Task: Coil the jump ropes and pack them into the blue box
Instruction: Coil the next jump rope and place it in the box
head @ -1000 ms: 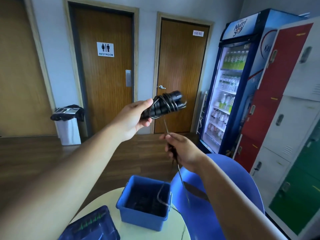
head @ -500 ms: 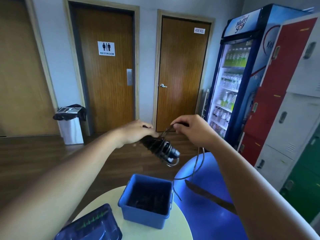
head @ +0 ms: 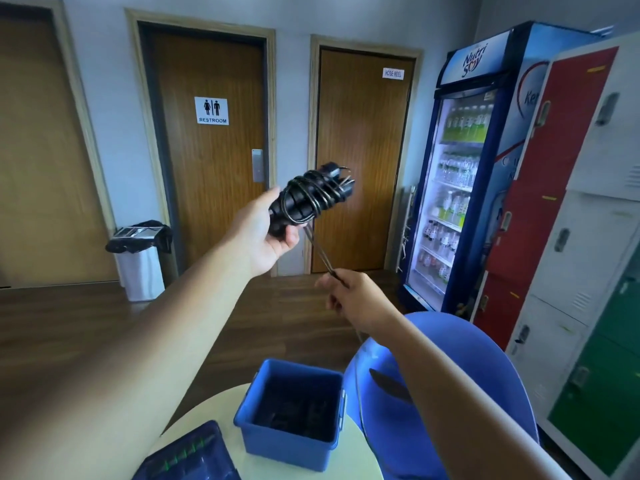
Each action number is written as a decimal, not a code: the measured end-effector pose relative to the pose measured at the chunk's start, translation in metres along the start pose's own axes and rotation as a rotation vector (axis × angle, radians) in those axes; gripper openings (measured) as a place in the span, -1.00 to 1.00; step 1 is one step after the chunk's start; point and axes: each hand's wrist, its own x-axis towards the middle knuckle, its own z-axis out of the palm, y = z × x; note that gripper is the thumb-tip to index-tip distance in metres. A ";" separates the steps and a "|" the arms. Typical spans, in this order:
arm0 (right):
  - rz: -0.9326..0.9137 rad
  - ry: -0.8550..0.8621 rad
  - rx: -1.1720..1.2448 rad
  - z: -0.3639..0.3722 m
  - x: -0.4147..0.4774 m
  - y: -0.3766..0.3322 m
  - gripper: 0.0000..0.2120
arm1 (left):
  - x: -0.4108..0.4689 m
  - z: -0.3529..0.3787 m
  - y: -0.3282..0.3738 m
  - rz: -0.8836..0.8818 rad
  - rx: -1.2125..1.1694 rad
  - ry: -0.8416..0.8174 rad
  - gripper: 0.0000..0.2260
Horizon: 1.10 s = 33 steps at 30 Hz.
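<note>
Presently, head view, item by item.

Left hand (head: 266, 233): your grip is clamped on the butt ends of the two black handles (head: 311, 199), held up in the air, well above the worktop (head: 356, 455). Cord turns already lie round them, some of them slack.

Right hand (head: 353, 299): fingers pinched together on the cord (head: 320, 249), which runs taut from the bundle down to your pinch. Below your hand the free tail drops behind your forearm and can hardly be followed.

Blue box (head: 287, 445): open, on the worktop below the bundle, with dark contents too dim to name. Its lid (head: 188, 459) lies beside it.

Risks, as judgements:
- Let the tension go and the slack turns will likely slide off the handle tips, since nothing locks them.
- Pull too hard and the handles may twist out of your left grip, which holds only their ends.
- The hanging tail could snag on the blue chair (head: 450, 375) or the box rim and jerk the wrap.
- An untucked end would probably spring loose once the bundle is in the box.
</note>
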 end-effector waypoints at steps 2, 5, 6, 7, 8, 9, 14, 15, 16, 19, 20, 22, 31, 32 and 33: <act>-0.019 -0.015 -0.092 0.000 -0.002 -0.004 -0.76 | 0.005 0.003 0.002 0.076 0.053 0.133 -0.75; -0.075 0.013 -0.257 -0.008 -0.004 -0.019 -0.76 | 0.012 -0.009 -0.004 0.319 0.712 0.250 -0.77; -0.094 0.018 -0.299 -0.011 -0.004 -0.023 -0.77 | 0.013 -0.016 -0.008 0.412 1.019 0.245 -0.77; -0.118 0.023 -0.348 -0.015 -0.003 -0.028 -0.78 | 0.013 -0.022 -0.013 0.481 1.259 0.215 -0.79; -0.138 0.033 -0.404 -0.019 -0.002 -0.032 -0.79 | 0.011 -0.025 -0.018 0.511 1.414 0.157 -0.81; -0.153 0.054 -0.462 -0.023 0.000 -0.035 -0.81 | 0.010 -0.028 -0.023 0.522 1.508 0.082 -0.82; -0.181 0.233 -0.497 -0.056 -0.003 -0.047 -0.78 | -0.008 -0.030 -0.029 0.324 1.229 -0.197 -0.69; -0.163 0.268 -0.456 -0.064 -0.003 -0.047 -0.72 | -0.012 -0.030 -0.029 0.249 1.123 -0.220 -0.64; -0.139 0.292 -0.415 -0.070 -0.002 -0.047 -0.66 | -0.017 -0.030 -0.030 0.183 1.026 -0.241 -0.60; -0.070 0.280 -0.181 -0.078 -0.003 -0.047 -0.55 | -0.030 -0.023 -0.026 0.060 0.739 -0.305 -0.64; -0.051 0.241 -0.084 -0.078 -0.006 -0.046 -0.56 | -0.034 -0.018 -0.023 0.043 0.654 -0.312 -0.67; -0.047 0.160 -0.008 -0.071 -0.013 -0.042 -0.73 | -0.038 -0.007 -0.016 0.038 0.504 -0.295 -0.69; -0.095 0.179 -0.245 -0.010 -0.005 -0.012 -0.74 | -0.021 0.017 -0.007 0.007 0.200 0.105 -0.61; -0.081 0.130 -0.309 -0.008 -0.006 -0.009 -0.77 | -0.018 0.016 -0.008 0.014 0.203 0.131 -0.62; -0.056 0.068 -0.364 -0.006 -0.007 -0.006 -0.80 | -0.015 0.015 -0.009 0.026 0.194 0.151 -0.63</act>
